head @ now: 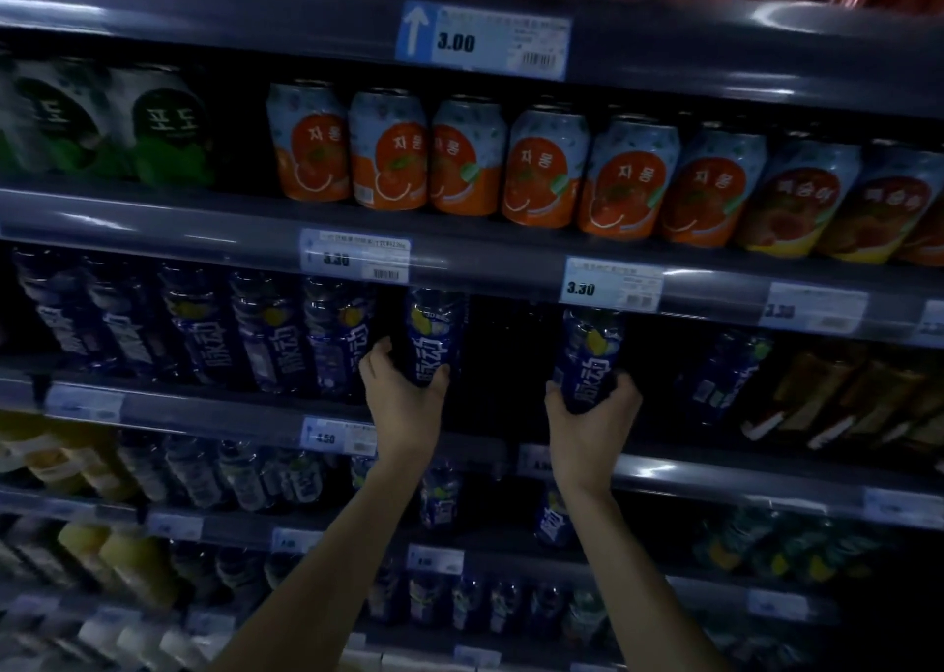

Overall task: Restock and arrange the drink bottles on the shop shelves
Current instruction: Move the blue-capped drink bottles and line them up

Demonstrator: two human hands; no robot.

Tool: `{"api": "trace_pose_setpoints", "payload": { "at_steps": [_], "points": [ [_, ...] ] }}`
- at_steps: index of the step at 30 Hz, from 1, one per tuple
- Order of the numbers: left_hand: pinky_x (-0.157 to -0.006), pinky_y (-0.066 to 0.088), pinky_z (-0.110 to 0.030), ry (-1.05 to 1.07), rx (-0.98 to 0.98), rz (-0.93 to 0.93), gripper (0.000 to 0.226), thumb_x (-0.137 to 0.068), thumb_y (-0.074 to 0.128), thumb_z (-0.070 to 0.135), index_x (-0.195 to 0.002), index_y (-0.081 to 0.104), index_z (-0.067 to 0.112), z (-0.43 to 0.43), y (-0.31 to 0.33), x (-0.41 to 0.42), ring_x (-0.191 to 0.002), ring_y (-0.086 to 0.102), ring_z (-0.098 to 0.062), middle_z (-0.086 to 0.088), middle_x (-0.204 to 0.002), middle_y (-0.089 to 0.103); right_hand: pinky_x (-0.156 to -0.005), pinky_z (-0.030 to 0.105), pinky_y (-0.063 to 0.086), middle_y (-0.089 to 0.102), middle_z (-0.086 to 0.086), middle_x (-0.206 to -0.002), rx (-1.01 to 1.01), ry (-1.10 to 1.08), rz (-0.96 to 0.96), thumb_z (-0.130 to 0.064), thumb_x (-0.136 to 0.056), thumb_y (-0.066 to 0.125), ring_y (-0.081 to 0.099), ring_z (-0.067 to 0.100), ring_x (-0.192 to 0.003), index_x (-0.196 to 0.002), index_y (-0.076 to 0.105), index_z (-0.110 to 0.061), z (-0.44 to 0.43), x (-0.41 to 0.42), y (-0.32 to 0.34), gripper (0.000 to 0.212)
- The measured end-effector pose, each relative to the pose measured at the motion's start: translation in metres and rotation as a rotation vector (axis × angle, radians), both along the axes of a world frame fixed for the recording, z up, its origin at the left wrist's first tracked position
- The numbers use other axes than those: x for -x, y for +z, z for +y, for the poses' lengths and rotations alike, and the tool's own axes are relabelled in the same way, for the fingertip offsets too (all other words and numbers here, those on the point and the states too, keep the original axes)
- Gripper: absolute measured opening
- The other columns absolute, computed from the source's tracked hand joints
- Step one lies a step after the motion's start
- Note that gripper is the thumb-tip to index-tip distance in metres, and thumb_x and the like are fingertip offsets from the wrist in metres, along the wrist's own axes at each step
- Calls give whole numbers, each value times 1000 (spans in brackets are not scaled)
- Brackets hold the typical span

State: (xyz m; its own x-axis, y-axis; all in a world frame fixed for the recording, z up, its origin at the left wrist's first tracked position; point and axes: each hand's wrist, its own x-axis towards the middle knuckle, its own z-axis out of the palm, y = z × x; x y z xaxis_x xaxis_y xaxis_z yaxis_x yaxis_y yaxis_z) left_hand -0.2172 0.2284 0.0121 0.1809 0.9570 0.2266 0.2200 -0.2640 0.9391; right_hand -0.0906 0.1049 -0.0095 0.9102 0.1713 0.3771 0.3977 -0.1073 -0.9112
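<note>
I hold two blue drink bottles at the third shelf from the top. My left hand (403, 395) grips the base of one blue bottle (434, 334), next to a row of several like bottles (204, 329) to its left. My right hand (592, 416) grips the base of a second blue bottle (587, 354). A dark gap on the shelf (505, 365) lies between the two held bottles. Another blue bottle (725, 370) stands further right.
Orange cans (470, 160) and green-labelled cans (153, 130) fill the shelf above. Brown packs (843, 395) lie at the right of the bottle shelf. Lower shelves hold more blue bottles (439, 492) and yellow bottles (122, 564). Price tags (610, 286) line the shelf edges.
</note>
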Motion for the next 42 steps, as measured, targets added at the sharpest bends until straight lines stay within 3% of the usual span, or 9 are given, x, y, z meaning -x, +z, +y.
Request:
{"api": "trace_pose_setpoints", "payload": {
  "at_steps": [3,8,14,21,30,33,39,42],
  "points": [
    [-97,41,-27,-61,-1,-2,72,-80,76,29,-138,36,15,10,-3,-1,-122,44,-16,-1,-136,42,-95,21,36,44,8,-127,6,-53,4,-25,-76,81,45,14,-113,-134,38,-8,3,-4,2,74],
    [-98,47,-37,-107,66,-60,72,-77,79,30,-136,39,19,15,-7,1,-124,46,-17,0,-135,50,-92,24,42,46,12,-126,-6,-65,26,-18,-77,80,50,20,-110,-133,37,-6,8,-7,0,72],
    [-91,47,-29,-115,60,-66,72,-75,80,31,-134,40,21,18,-9,1,-119,49,-15,3,-132,51,-86,23,43,51,7,-119,-3,-89,34,-18,-75,80,53,20,-107,-131,39,-7,9,-10,-2,71],
    [-90,45,-26,-112,34,-76,68,-74,80,31,-130,42,22,16,-11,0,-107,48,-8,8,-122,50,-88,37,53,57,7,-114,9,-69,78,-22,-73,81,58,23,-104,-127,40,-12,7,-12,-1,69],
    [-76,42,-19,-122,2,-47,65,-72,80,39,-123,42,28,3,-12,-5,-101,48,-6,14,-112,47,-67,3,42,57,2,-110,-1,-9,80,-26,-72,82,60,11,-93,-123,41,-18,8,-4,0,66],
    [-77,43,-22,-111,-11,-25,70,-70,80,44,-126,43,27,1,-13,-6,-101,49,-7,13,-115,50,-71,8,44,58,4,-111,14,2,81,-27,-70,83,61,14,-94,-123,42,-15,9,-2,0,68],
    [-83,52,-29,-96,-54,125,87,-65,78,55,-136,47,15,5,-13,-5,-104,56,-10,-1,-136,51,-97,37,49,56,7,-123,67,53,39,-33,-70,83,55,22,-114,-134,41,-9,12,9,1,81],
    [-77,51,-25,-93,-80,130,86,-64,78,58,-133,51,16,2,-13,-5,-101,58,-9,1,-128,55,-94,31,45,54,6,-123,100,33,-3,-34,-71,82,52,21,-116,-134,44,-8,16,16,-2,78]
  ]
}}
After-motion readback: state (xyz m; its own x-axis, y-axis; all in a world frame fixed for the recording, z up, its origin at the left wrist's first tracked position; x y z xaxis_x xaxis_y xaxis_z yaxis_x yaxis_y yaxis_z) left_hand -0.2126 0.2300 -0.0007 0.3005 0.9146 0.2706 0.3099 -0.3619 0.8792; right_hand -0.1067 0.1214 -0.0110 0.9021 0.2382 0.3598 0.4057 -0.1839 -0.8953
